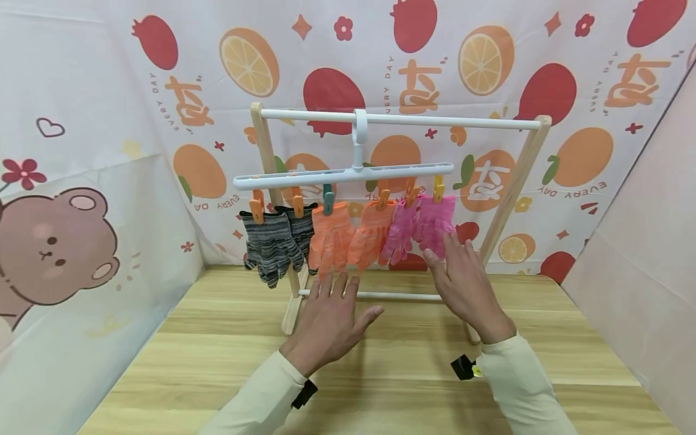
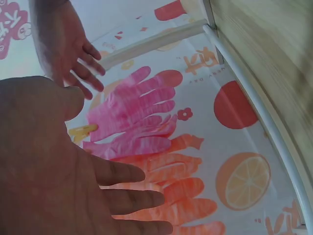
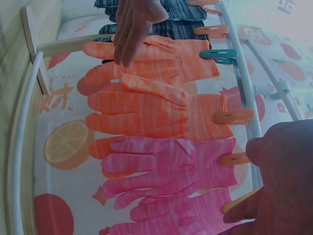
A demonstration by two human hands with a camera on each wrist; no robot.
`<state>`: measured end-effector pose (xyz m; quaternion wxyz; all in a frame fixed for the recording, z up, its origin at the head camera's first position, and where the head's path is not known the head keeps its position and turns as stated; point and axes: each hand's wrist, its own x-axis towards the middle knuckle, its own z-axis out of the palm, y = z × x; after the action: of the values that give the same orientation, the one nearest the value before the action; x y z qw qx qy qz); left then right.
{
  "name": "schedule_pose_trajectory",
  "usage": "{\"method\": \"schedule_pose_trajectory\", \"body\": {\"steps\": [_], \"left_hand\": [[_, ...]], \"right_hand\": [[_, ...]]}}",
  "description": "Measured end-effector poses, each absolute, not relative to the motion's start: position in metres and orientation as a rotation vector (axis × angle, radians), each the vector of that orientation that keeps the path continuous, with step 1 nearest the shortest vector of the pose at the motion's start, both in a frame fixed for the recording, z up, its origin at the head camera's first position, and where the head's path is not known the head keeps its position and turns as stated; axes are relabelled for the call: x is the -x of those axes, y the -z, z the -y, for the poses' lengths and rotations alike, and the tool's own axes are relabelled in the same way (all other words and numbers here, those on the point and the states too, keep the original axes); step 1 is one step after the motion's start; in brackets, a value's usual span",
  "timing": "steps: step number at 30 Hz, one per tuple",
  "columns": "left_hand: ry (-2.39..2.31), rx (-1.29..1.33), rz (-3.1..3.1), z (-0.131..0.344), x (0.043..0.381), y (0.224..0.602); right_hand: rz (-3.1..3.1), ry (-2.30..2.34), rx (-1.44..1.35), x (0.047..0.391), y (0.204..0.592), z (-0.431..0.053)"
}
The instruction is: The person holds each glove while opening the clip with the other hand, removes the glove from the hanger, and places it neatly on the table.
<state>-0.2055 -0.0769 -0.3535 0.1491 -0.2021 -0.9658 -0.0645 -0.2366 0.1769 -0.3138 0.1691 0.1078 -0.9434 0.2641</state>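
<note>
A white hanger (image 1: 304, 179) hooks over the top bar of a small rack, with gloves clipped along it. From left to right hang grey-black striped gloves (image 1: 267, 241), orange gloves (image 1: 330, 232) and pink gloves (image 1: 437, 217). Orange, teal (image 1: 328, 200) and yellow (image 1: 438, 189) clothespins grip their cuffs. My left hand (image 1: 328, 323) is just below and in front of the orange gloves, fingers stretched out, holding nothing. My right hand (image 1: 469, 287) reaches up beside the right pink glove, fingers extended; in the right wrist view its fingertips are near the yellow clothespin (image 3: 239, 200).
The rack has wooden legs (image 1: 508, 199), a white top bar (image 1: 462, 122) and a low white crossbar (image 1: 397, 296). It stands on a wood-grain table (image 1: 380, 399). Fruit-printed cloth (image 1: 337, 60) hangs behind, and a bear-printed cloth (image 1: 54, 254) lines the left side.
</note>
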Motion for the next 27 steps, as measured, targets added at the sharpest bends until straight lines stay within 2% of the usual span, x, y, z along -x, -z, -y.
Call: {"method": "schedule_pose_trajectory", "body": {"steps": [7, 27], "left_hand": [[0.219, 0.62, 2.736, 0.062, 0.21, 0.35], [0.297, 0.711, 2.719, 0.012, 0.224, 0.337]], "right_hand": [[2.563, -0.755, -0.361, 0.246, 0.305, -0.183], [2.487, -0.829, -0.257, 0.284, 0.275, -0.194]]}}
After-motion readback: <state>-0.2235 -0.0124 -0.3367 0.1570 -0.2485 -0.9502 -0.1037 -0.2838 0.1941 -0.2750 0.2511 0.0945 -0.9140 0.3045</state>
